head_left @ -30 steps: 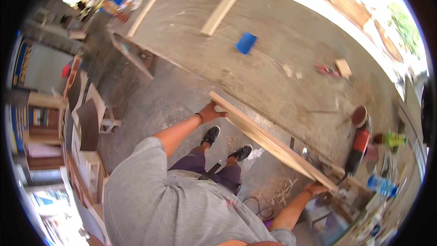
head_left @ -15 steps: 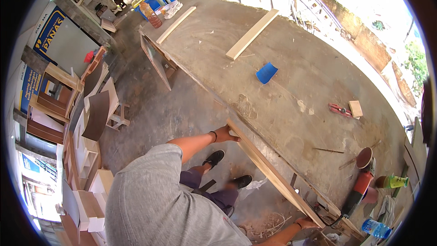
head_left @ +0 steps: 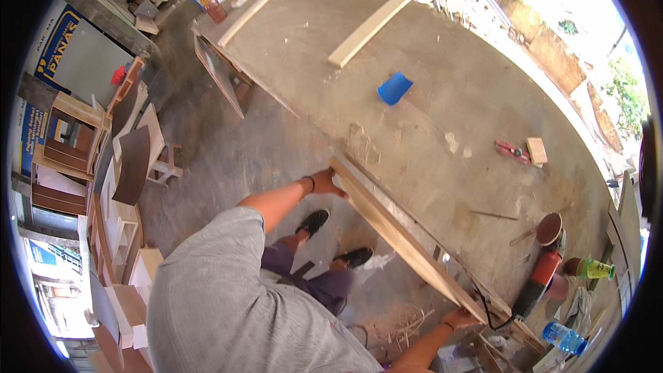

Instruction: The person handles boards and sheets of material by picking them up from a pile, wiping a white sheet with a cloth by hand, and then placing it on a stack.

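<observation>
Plank (head_left: 404, 242): slanted from 10 to 5 o'clock before me, beside the tabletop (head_left: 311, 55); I couldn't quite tell whether it touched the edge.
My left hand (head_left: 322, 183): gripped the 10 o'clock end.
My right hand (head_left: 461, 318): curled round the 5 o'clock end.
Blue curved piece (head_left: 395, 88): lay on the tabletop, at 12 o'clock from the plank.
Red power tool (head_left: 545, 269): lay at 3 o'clock from it.

A head-worn fisheye looks down, close over the torso (head_left: 228, 283) and across the worktop (head_left: 442, 110).
</observation>
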Demonstrator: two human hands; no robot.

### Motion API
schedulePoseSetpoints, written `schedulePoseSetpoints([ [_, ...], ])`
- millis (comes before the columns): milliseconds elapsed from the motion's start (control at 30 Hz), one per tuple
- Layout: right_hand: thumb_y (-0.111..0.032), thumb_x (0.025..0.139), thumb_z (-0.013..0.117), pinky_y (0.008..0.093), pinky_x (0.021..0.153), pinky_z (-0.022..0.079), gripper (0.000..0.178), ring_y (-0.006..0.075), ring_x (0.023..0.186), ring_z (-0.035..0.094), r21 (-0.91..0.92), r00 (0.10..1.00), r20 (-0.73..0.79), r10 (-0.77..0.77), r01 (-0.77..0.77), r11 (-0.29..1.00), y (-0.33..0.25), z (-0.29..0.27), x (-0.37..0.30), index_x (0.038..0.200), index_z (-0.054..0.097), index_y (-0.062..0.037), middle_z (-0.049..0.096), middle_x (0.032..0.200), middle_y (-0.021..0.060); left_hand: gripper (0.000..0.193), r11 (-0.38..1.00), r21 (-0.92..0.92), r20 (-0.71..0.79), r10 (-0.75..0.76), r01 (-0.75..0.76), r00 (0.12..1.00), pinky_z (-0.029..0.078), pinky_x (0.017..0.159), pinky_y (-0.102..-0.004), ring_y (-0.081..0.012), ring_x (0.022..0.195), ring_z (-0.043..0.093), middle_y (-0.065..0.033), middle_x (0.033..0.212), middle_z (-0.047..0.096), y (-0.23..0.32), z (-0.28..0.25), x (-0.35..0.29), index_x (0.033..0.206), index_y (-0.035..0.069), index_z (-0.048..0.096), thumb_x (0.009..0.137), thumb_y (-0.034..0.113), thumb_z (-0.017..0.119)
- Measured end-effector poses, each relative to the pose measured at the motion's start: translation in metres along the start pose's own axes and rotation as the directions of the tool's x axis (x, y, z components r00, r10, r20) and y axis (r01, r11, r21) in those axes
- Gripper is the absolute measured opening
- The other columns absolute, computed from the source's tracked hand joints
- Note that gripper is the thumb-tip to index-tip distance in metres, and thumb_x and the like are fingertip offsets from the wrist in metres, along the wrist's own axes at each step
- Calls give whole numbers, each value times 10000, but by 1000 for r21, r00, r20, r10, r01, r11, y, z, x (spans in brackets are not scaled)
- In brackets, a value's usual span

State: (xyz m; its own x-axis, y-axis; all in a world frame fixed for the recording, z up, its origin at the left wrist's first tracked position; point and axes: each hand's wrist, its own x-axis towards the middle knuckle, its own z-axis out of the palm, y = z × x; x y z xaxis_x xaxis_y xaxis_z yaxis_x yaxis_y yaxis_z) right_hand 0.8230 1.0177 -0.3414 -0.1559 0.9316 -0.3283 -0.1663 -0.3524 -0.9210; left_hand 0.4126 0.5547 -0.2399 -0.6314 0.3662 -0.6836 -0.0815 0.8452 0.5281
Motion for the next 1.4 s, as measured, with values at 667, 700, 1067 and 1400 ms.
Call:
schedulePoseSetpoints([
  [667, -770, 777, 214, 546, 1055, -46, 909, 225, 1374, 114, -86, 983, -3, 183, -182, 980, -61, 8, -58, 1414, 243, -123, 231, 1471, 51, 1235, 968, -202, -165, 114, -147, 980, 285, 1059, -378, -315, 1331, 244, -194, 1450, 204, -5, -4, -21, 1416, 1, 13, 573, 393, 825],
  [700, -774, 774, 221, 543, 1057, -37, 914, 226, 1374, 114, -92, 984, -24, 174, -176, 980, -61, 9, -58, 1418, 231, -126, 215, 1476, 52, 1236, 974, -180, -165, 109, -138, 980, 285, 1059, -380, -314, 1332, 244, -193, 1451, 202, -5, -4, -22, 1416, 1, 8, 573, 388, 826],
  [1067, -747, 794, 244, 527, 1066, 29, 873, 221, 1363, 160, -3, 981, -114, 154, -155, 988, -85, -18, -92, 1413, 247, -131, 219, 1471, 76, 988, 824, -551, -247, -12, -131, 969, 169, 1085, -401, -271, 1360, 179, -146, 1477, 170, -80, 1, -53, 1424, 33, 65, 744, 511, 599],
  [1400, -752, 794, 263, 440, 1069, 81, 890, 193, 1358, 186, -39, 985, -25, 169, -170, 985, -80, 15, -41, 1410, 251, -109, 255, 1465, 43, 931, 641, -745, -229, 14, -184, 973, -26, 1089, -412, -244, 1382, 106, -112, 1486, 173, -13, 6, -12, 1417, 31, 186, 815, 742, 171],
])
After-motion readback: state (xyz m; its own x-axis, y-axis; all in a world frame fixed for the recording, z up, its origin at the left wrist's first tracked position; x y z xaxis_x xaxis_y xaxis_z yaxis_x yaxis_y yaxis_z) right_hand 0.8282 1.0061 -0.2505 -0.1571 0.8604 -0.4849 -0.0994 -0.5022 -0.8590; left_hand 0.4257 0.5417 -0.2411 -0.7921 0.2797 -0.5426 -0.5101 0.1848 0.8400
